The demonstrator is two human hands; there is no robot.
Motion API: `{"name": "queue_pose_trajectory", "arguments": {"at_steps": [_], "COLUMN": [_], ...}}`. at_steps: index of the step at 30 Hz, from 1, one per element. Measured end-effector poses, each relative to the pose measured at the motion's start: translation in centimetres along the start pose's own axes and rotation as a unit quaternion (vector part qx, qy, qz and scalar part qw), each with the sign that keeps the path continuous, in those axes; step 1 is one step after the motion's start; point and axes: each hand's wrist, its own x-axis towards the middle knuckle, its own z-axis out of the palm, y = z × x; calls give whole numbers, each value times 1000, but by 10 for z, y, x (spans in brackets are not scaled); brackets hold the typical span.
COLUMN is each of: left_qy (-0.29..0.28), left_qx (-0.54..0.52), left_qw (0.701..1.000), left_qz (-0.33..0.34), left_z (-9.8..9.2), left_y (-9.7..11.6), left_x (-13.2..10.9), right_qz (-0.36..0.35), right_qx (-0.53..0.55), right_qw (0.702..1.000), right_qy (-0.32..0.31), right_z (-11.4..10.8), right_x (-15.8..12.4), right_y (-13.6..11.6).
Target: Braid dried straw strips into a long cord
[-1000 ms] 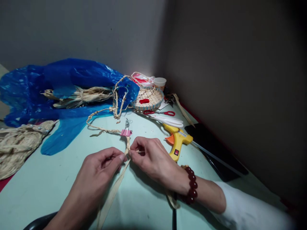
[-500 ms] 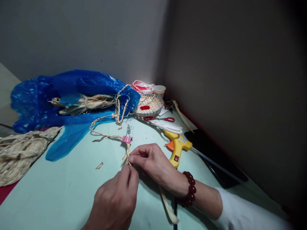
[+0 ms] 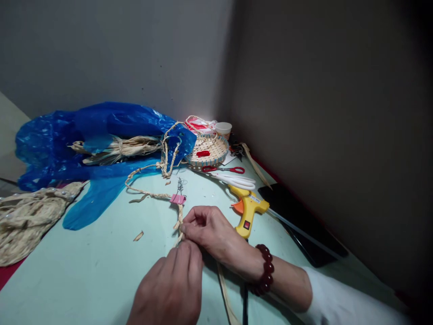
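Note:
A long braided cord of dry, straw-coloured husk [image 3: 180, 214] runs toward me from under a pink binder clip [image 3: 178, 199] on the table. Just below the clip, my right hand [image 3: 211, 232] pinches the braid between thumb and forefinger. Close beneath it, my left hand [image 3: 171, 282] is closed around the lower strands, its fingertips hidden behind the knuckles. A loose pale husk strip [image 3: 225, 293] hangs down below my right wrist, which wears a dark red bead bracelet [image 3: 265, 271].
A yellow glue gun [image 3: 248, 210] lies right of my hands, beside a black flat device [image 3: 307, 230]. Behind are red-handled scissors [image 3: 233, 170], white cord [image 3: 237, 181], a woven basket [image 3: 209, 158] and a paper cup [image 3: 223, 129]. A blue plastic bag [image 3: 101, 115] holds a husk bundle [image 3: 125, 149]; a woven piece [image 3: 30, 216] sits left.
My left hand has shifted slightly right, closer under my right hand. My right hand keeps its pinch on the braid. The loose strip's lower end has swung left.

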Motion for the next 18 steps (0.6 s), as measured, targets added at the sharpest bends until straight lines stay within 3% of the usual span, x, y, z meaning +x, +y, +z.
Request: {"name": "queue_pose_trajectory", "arguments": {"at_steps": [2, 5, 7, 9, 11, 13, 15, 16, 18], "left_qy": [29, 66, -12, -104, -140, -148, -149, -147, -137], "left_qx": [-110, -262, -365, -502, -610, -668, -682, -678, -647], "left_qw": [991, 929, 854, 760, 662, 593, 570, 576, 621], "left_qz": [-68, -252, -371, -400, -412, -424, -433, -432, -421], "left_z": [-5, -12, -10, -2, 8, 15, 17, 17, 14], "left_y": [-13, -40, -55, -64, -65, -64, -61, -59, -55], "left_x": [-2, 5, 15, 22, 26, 27, 26, 25, 25], "right_qz": [-2, -4, -4, -6, -10, -21, -38, -44, -53], "right_qx": [6, -7, -18, -20, -24, -34, -48, -60, -96], "right_qw": [1000, 1000, 999, 999, 999, 998, 997, 997, 994], "right_qy": [-13, -24, -30, -35, -36, -38, -39, -36, -17], "right_z": [-2, -5, -7, -8, -10, -11, -11, -11, -9], "right_x": [0, 0, 0, 0, 1, 1, 2, 3, 3], "right_y": [-1, -5, -7, -9, -9, -7, -4, -2, 2]}}
